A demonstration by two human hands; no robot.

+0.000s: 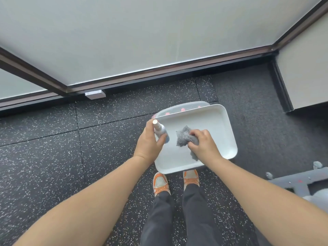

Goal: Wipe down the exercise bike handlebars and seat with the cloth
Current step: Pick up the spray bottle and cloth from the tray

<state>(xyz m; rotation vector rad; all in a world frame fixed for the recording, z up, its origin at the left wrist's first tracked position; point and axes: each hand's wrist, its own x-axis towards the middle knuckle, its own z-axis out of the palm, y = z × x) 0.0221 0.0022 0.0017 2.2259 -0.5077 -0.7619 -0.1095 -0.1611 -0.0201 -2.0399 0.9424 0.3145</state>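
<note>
Head view: two hands are working over one white tray [221, 121]. The left hand [149, 141] is holding one spray bottle [158, 129], its grip clamped around the body, at the tray's left edge. The right hand [204, 141] is gripping one grey cloth [184, 137], fingers curled into it, over the tray's middle. Two orange shoes [160, 182] are standing just below the tray. The floor [71, 148] is lying in black speckled rubber tiles. Frosted panels [142, 32] in dark frames are lining the far side. A grey metal frame [298, 181] is showing at the right edge.
</note>
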